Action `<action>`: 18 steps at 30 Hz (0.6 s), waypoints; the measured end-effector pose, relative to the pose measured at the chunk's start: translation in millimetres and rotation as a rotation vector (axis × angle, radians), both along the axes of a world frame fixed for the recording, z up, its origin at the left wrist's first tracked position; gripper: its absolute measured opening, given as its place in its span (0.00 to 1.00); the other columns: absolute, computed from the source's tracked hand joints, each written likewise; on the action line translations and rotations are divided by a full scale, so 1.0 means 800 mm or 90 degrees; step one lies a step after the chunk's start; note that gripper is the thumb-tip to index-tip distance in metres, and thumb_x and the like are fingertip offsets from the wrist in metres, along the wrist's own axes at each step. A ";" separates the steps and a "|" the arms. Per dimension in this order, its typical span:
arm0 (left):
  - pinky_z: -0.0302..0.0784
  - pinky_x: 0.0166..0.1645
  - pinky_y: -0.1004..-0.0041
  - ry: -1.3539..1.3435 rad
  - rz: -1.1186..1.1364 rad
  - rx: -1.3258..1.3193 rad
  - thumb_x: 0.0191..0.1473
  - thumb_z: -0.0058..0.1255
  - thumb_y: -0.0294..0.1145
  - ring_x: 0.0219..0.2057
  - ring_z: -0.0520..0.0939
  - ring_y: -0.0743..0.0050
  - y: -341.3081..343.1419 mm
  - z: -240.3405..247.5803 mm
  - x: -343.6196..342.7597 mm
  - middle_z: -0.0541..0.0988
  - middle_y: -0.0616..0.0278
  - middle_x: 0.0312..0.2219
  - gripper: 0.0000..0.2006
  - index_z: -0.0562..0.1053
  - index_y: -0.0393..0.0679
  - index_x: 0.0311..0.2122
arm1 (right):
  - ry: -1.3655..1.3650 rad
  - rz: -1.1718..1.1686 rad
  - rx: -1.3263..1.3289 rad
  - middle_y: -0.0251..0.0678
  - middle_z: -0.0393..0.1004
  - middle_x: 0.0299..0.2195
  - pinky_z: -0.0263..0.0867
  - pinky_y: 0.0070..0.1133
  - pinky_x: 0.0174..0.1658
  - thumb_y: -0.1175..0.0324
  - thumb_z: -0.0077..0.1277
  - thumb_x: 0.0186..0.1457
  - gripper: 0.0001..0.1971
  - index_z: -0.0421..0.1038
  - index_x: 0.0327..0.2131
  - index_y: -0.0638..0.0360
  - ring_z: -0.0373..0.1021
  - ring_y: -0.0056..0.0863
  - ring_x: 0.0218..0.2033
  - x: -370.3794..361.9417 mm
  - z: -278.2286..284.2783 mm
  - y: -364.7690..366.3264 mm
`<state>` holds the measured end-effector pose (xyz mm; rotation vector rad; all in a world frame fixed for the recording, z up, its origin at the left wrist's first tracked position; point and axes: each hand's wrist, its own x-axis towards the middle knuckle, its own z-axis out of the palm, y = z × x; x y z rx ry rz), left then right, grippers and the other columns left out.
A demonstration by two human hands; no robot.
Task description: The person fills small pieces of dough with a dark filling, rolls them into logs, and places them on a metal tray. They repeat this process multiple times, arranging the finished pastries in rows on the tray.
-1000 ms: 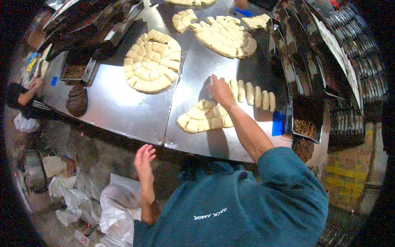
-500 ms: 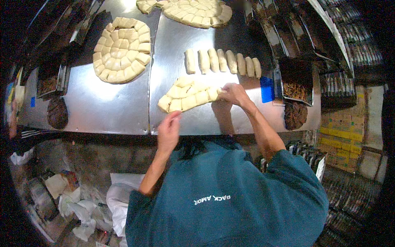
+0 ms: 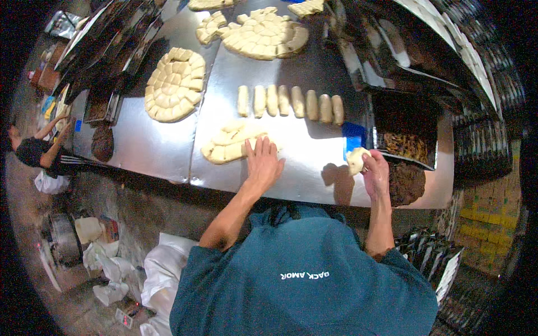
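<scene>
right hand (image 3: 378, 171): moved rightward from slab (image 3: 227, 150), gripping dough piece (image 3: 357, 162)
left hand (image 3: 262, 162): spread on slab
rolls (image 3: 284, 101): eight shaped; slab remaining

So the only lettering I can properly make out on my feed is on the teal shirt (image 3: 305, 246) the person's wearing. It's one short line of small white capitals (image 3: 305, 275), printed across the front below the neckline, and it reads upside down from up here. I'm not copying the wording, sorry folks. Over at the right edge I've got stacked yellow-and-tan cartons (image 3: 486, 229) with some darker marks on them, too grainy for me to read. Down at lower left there's a small pale rectangular panel (image 3: 124, 318) with reddish marks on its face, and I can't tell if those are digits or letters.
</scene>
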<state>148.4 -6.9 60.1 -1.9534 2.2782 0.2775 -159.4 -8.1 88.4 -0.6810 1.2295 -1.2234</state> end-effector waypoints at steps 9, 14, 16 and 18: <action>0.72 0.46 0.71 0.943 0.051 0.004 0.56 0.49 0.36 0.41 0.78 0.67 -0.013 0.065 -0.188 0.77 0.53 0.40 0.17 0.71 0.37 0.48 | 0.207 0.193 -0.159 0.35 0.73 0.38 0.66 0.18 0.44 0.74 0.54 0.51 0.15 0.67 0.43 0.66 0.69 0.21 0.39 -0.004 0.059 -0.010; 0.73 0.34 0.68 0.885 0.152 -0.277 0.58 0.46 0.35 0.29 0.78 0.60 -0.032 0.092 -0.177 0.77 0.55 0.28 0.10 0.72 0.37 0.34 | 0.091 0.108 -0.156 0.32 0.72 0.38 0.65 0.16 0.42 0.72 0.54 0.53 0.18 0.66 0.47 0.66 0.68 0.18 0.39 0.053 0.057 -0.015; 0.70 0.28 0.61 0.819 0.167 -0.407 0.58 0.44 0.36 0.24 0.76 0.49 -0.039 0.093 -0.177 0.74 0.52 0.22 0.14 0.67 0.38 0.24 | 0.061 -0.019 -0.212 0.30 0.71 0.36 0.64 0.15 0.38 0.66 0.50 0.58 0.15 0.68 0.44 0.66 0.67 0.16 0.36 0.106 0.067 0.001; 0.69 0.27 0.61 0.714 0.021 -0.534 0.58 0.45 0.36 0.23 0.75 0.48 -0.038 0.085 -0.159 0.73 0.51 0.22 0.13 0.67 0.38 0.25 | 0.020 -0.113 -0.271 0.29 0.70 0.33 0.62 0.15 0.34 0.59 0.43 0.62 0.16 0.68 0.40 0.64 0.64 0.14 0.31 0.134 0.066 -0.005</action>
